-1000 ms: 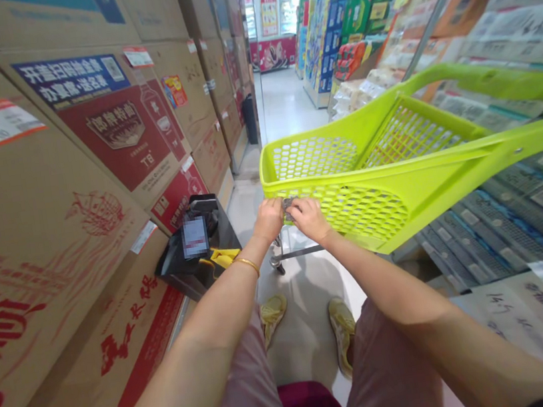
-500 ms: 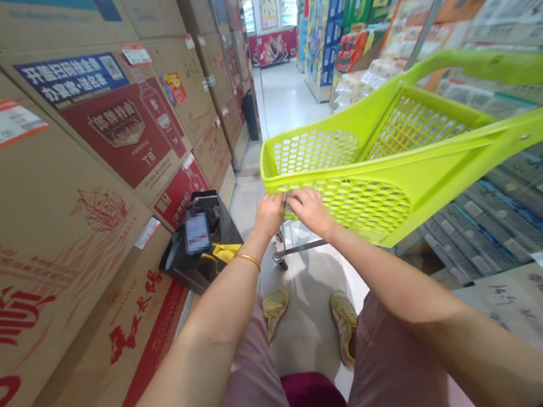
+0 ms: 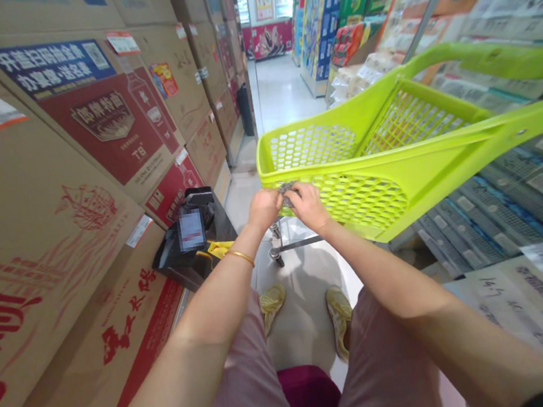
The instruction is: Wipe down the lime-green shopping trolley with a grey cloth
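My left hand and my right hand meet in front of me, fingers curled in. Between them they pinch a small grey wiry wad that looks like steel wool; the fingers partly cover it. Right behind the hands is the lime-green basket of a shopping cart, its side wall full of lattice holes. I cannot tell whether the hands touch the cart.
Stacked cardboard cartons line the left side. A black bag with a yellow item stands against them. Packaged goods fill the right side. The aisle floor runs ahead to more shelves.
More of the grey wad shows between my fingers, and my hands have shifted a little. The whole scene sits slightly further left and up as the view turns.
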### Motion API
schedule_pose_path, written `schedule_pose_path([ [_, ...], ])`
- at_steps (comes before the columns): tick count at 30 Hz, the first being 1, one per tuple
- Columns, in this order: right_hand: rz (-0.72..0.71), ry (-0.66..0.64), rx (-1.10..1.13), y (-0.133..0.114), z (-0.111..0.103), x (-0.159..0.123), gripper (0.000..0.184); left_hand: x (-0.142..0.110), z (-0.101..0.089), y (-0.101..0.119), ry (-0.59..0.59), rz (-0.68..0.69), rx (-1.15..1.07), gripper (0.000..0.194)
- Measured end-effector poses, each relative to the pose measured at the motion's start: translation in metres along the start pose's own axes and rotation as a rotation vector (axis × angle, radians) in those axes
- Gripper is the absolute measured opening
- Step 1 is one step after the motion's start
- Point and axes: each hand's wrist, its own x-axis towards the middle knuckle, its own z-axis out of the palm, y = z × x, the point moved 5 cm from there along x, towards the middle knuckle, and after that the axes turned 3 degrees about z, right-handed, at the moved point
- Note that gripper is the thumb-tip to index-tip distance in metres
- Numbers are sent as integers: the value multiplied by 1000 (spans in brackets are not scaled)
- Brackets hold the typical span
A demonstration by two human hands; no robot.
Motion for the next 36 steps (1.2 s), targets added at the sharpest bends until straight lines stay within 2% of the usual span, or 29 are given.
schedule_pose_path([
  [4,-84,-113,-28,-1,17,-16,22,2,-1,1,43,9,10,34],
  [7,-148,-218,-37,-4,27,-26,20,2,-2,3,30,-26,21,36],
  [10,-167,-250,-34,-7,28,-28,21,1,-3,4,23,-48,34,39],
  [14,-107,-159,-10,-7,10,-12,24,1,-1,3,32,-76,41,39],
  [20,96,60,60,10,-31,20,23,3,1,2,-13,-113,26,37],
  [23,117,98,91,16,-36,23,24,2,-1,4,-3,-115,12,37],
  [32,-12,-32,17,4,-10,2,25,2,2,4,-24,-110,29,29],
  [36,-98,-132,-6,3,3,-14,22,1,-1,5,-9,-133,-7,36],
])
